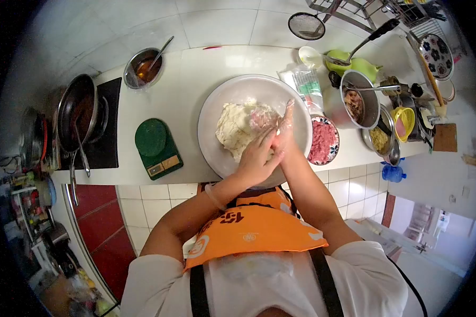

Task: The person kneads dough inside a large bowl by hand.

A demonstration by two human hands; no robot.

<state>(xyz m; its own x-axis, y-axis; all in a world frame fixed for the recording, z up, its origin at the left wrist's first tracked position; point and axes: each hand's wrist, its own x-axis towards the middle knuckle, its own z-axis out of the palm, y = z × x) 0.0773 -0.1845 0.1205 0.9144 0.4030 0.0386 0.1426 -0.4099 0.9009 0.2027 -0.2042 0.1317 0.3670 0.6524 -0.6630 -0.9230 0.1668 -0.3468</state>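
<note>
A wide pale bowl (217,87) sits at the counter's front edge, with a lumpy mass of white dough (237,129) in its left and middle part. Over the bowl's right side, my right hand (285,127) is raised with its fingers stretched out, whitish residue on them. My left hand (259,152) lies across the palm side of the right hand near its base, fingers extended and touching it. I cannot make out anything held between the two hands. Just right of the bowl stands a patterned dish of pink minced meat (322,140).
A green kitchen scale (157,148) stands left of the bowl, with a metal bowl of brown liquid (144,67) behind it. A wok (79,113) is farther left. Right are a plastic packet (308,87), a metal pot (373,113) and a yellow basket (403,124).
</note>
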